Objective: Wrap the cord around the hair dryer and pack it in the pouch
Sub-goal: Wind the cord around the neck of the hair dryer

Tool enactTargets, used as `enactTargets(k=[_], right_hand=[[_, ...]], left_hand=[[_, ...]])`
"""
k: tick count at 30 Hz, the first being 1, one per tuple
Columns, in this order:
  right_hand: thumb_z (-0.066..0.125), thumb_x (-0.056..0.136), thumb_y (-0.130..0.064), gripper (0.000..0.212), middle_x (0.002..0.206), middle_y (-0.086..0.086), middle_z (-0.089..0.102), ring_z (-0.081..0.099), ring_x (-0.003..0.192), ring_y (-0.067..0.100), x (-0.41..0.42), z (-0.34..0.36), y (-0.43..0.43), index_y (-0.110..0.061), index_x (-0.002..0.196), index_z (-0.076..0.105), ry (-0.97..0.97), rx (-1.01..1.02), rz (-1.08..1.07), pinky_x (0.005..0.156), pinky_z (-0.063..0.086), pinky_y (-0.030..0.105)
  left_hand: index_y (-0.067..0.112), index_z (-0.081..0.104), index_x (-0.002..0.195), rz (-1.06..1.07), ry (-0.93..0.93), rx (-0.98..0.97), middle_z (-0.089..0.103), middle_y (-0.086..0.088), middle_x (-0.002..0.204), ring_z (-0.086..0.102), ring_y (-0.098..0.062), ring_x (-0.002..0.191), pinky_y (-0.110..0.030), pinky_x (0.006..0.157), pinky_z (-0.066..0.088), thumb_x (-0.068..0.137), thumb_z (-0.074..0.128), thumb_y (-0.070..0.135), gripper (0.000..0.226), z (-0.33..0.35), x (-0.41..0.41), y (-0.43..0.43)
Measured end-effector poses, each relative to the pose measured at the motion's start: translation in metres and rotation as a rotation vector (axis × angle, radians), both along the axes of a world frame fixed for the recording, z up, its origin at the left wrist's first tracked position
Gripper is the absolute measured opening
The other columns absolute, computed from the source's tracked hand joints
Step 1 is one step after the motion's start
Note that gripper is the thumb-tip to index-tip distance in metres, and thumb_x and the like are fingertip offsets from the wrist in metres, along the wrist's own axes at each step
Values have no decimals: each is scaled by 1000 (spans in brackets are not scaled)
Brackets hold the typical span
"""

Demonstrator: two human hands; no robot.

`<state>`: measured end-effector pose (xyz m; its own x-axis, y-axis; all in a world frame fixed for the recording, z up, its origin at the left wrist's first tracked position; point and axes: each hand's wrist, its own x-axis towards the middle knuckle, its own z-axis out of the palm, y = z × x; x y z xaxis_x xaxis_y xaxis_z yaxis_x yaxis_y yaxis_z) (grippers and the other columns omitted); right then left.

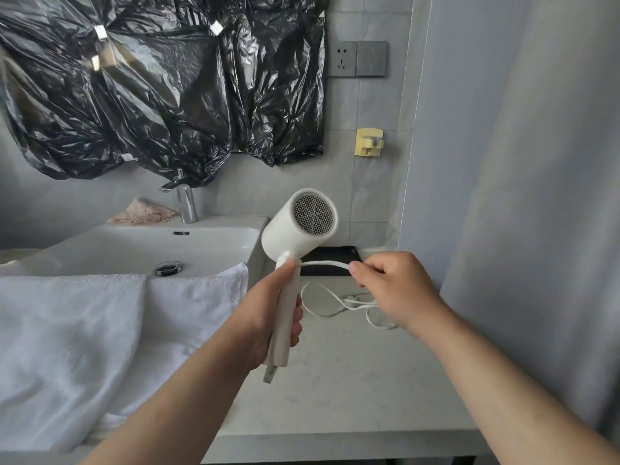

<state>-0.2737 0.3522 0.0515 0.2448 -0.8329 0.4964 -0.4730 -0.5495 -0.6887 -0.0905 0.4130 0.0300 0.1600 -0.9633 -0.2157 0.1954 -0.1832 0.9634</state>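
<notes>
White dryer (pixel 302 226) held upright above counter (pixel 352 391), near its left edge by sink (pixel 134 250). left hand (pixel 268 320) grips handle, fingers curled round it. Taut cord (pixel 322 263) runs from handle top to right hand (pixel 392 290), fingers pinching it. Slack cord and plug (pixel 350 301) lie on counter below. Black pouch (pixel 335 253) at counter's back edge. White towel (pixel 67 330) drapes over sink front.
</notes>
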Motion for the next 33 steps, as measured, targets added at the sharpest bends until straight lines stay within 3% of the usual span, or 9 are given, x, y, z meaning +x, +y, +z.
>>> enactTargets(k=[4, 9, 13, 16, 18, 21, 25, 29, 33], right_hand=[[70, 87, -26, 35, 52, -5, 42, 35, 48, 6, 2, 4, 0, 3, 70, 65, -153, 89, 86, 46, 30, 16], [66, 89, -32, 35, 48, -1, 48, 40, 45, 10, 11, -1, 3, -7, 65, 70, -207, 139, 105, 48, 34, 22], [57, 93, -43, 43, 50, -3, 49, 34, 40, 10, 17, -4, 4, -10, 70, 71, -316, 522, 206, 43, 26, 22], [59, 89, -49, 42, 59, 1, 46, 30, 47, 10, 18, -9, -4, -11, 76, 74, -366, 597, 257, 47, 20, 24], [66, 76, -63, 49, 68, 3, 53, 32, 56, 11, 19, -12, -6, -14, 74, 77, -373, 637, 295, 49, 19, 26], [69, 53, -75, 62, 62, -3, 61, 34, 53, 10, 22, -14, -5, -16, 72, 74, -360, 754, 331, 50, 21, 25], [58, 67, -75, 59, 59, 1, 59, 33, 55, 12, 26, -18, -1, -19, 67, 76, -353, 951, 455, 54, 23, 26], [79, 56, -65, 78, 62, 2, 50, 35, 61, 16, 25, -24, -6, -14, 114, 71, -487, 1083, 622, 61, 20, 31], [91, 53, -45, 80, 69, 2, 38, 34, 60, 19, 20, -33, -15, -12, 120, 62, -685, 1017, 711, 60, 18, 32]], left_hand=[[8, 52, 73, -81, 33, 27, 48, -7, 60, 43, -21, 45, -25, 47, 39, 86, 53, 66, 59, 2, 0, 3], [5, 58, 74, -173, 162, 56, 51, -10, 60, 46, -22, 45, -24, 46, 41, 85, 51, 67, 64, -1, -1, 7], [4, 60, 71, -284, 308, 56, 48, -8, 57, 47, -19, 39, -22, 40, 42, 81, 52, 66, 63, 1, -4, 10], [4, 61, 70, -363, 367, 52, 49, -7, 54, 48, -18, 37, -21, 39, 42, 75, 54, 66, 63, 3, -4, 11], [3, 61, 70, -393, 378, 53, 50, -7, 53, 49, -19, 37, -21, 39, 43, 74, 54, 66, 63, 3, -5, 11], [3, 60, 70, -413, 400, 66, 49, -8, 52, 49, -19, 36, -20, 39, 42, 73, 54, 66, 63, -1, -6, 12], [3, 58, 71, -453, 499, 70, 50, -6, 51, 49, -18, 35, -20, 37, 43, 71, 55, 66, 63, -7, -9, 14], [2, 63, 71, -578, 573, 67, 51, -5, 51, 51, -17, 36, -20, 38, 44, 68, 60, 65, 63, -9, -11, 16], [3, 66, 73, -688, 515, 91, 55, -6, 56, 55, -18, 41, -21, 42, 47, 80, 50, 72, 71, -7, -9, 16]])
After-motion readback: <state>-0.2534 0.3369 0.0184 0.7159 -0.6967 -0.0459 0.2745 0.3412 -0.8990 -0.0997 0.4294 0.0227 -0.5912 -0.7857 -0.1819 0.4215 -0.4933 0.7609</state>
